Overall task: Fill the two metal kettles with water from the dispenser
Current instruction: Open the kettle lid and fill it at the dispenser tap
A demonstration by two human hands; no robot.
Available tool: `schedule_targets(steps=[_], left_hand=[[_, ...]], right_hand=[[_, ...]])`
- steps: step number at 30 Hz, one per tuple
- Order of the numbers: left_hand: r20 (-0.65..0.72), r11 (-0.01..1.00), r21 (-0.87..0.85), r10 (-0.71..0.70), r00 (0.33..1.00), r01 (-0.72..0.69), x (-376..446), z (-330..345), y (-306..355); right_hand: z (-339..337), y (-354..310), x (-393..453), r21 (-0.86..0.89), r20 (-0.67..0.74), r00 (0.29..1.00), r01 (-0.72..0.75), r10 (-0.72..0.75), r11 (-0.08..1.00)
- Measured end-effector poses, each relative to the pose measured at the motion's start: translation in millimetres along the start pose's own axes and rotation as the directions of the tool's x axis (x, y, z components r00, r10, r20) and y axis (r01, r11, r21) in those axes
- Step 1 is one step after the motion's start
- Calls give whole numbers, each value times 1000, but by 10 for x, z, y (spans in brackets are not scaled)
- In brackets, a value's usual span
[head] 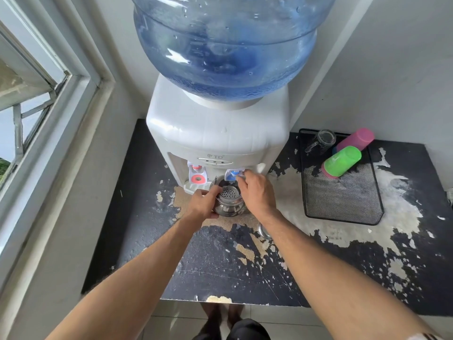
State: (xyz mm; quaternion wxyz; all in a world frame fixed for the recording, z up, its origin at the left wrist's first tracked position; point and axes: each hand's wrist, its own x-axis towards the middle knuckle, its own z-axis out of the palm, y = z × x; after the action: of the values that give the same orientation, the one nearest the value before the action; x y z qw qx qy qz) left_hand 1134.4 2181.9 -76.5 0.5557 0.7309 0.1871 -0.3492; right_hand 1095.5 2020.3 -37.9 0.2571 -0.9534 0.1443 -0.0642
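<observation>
Kettle (228,201) under blue tap (233,175), gripped at rim by left hand (205,202); right hand (257,192) curled on tap. Rigid, slick steel, growing heavy: best held low around body.

Green cup (342,161) and pink cup (356,139) lie on a mesh tray (343,200).

Black table (152,241), top badly peeled. On it: white dispenser (218,133) at back, metal kettle (229,202) just before it, black mesh tray (343,200) right, small metal lid (262,231).
</observation>
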Motion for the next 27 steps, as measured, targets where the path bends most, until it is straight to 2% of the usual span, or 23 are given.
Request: schedule_targets(steps=[8,13,22,27], left_hand=[[51,999,-21,41,998,-40,-25,-40,-187],[83,997,-56,58,995,-53,-117,-30,-354],[106,993,-114,44,993,-32,-377,3,-594],[102,995,-83,58,993,-50,-396,38,-735]], right_hand=[[-123,215,-277,143,38,999,29,-35,989],[-185,469,-466,146,8,1000,-28,27,989],[-118,951,-797,37,95,978,-191,187,981],[-17,1107,-913,-64,243,941,-227,235,972]])
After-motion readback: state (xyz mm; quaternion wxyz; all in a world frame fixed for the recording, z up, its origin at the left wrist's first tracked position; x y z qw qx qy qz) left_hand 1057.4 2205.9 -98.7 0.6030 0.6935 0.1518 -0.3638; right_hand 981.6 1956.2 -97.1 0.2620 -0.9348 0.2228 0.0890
